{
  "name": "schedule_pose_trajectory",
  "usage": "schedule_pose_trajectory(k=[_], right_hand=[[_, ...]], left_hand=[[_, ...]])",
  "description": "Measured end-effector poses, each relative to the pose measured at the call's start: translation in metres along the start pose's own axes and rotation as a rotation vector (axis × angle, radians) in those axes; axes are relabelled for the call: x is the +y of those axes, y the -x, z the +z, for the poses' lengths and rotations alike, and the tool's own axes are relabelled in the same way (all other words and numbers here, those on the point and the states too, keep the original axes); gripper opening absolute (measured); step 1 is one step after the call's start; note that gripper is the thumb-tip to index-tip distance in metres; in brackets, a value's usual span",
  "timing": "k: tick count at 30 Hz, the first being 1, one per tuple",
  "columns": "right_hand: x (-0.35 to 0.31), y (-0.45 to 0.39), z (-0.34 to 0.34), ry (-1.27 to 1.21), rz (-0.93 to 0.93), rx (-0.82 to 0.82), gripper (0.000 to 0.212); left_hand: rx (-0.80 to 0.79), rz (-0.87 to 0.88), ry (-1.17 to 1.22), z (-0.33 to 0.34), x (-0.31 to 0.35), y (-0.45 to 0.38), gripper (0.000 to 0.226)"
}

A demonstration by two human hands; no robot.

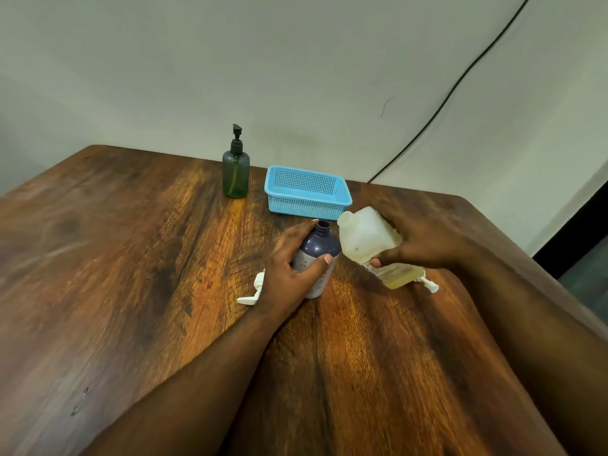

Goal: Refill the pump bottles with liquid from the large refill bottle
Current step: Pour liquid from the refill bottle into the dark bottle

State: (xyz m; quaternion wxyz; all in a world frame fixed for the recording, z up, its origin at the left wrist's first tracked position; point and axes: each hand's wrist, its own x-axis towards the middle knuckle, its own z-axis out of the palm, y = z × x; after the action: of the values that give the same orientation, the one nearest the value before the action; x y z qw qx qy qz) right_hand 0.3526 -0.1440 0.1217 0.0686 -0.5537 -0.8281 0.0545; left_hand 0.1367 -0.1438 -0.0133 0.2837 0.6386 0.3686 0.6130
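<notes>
We find the left hand (289, 264) wrapped around the purple bottle (317, 258), which stands uncapped on the bench (131, 258). The right hand (424, 245) grips the refill bottle (368, 241), tilted with its spout close beside the purple bottle's open neck. A white pump (251, 291) lies just left of the left hand; another white pump (429, 284) lies under the right hand. Farther off stand a green pump bottle (235, 172) and a blue basket (307, 192).
</notes>
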Motion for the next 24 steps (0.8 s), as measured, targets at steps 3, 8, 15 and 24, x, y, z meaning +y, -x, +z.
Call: schedule_pose_trajectory(k=[3,8,15,24], right_hand=[[0.007,0.003,0.023,-0.291,0.081,0.04,0.08],[0.017,-0.002,0.057,-0.813,0.128,0.177,0.077],[0.035,-0.002,0.081,-1.021,0.234,0.342,0.08],[0.055,0.008,0.082,-1.238,0.264,0.261,0.1]], left_hand=[[0.001,-0.003,0.002,0.0,-0.001,0.001,0.06],[-0.014,-0.016,0.005,0.0,-0.002,0.001,0.06],[-0.031,-0.017,-0.023,-0.002,-0.002,0.0,0.059],[-0.031,-0.029,-0.012,0.0,-0.005,0.0,0.059]])
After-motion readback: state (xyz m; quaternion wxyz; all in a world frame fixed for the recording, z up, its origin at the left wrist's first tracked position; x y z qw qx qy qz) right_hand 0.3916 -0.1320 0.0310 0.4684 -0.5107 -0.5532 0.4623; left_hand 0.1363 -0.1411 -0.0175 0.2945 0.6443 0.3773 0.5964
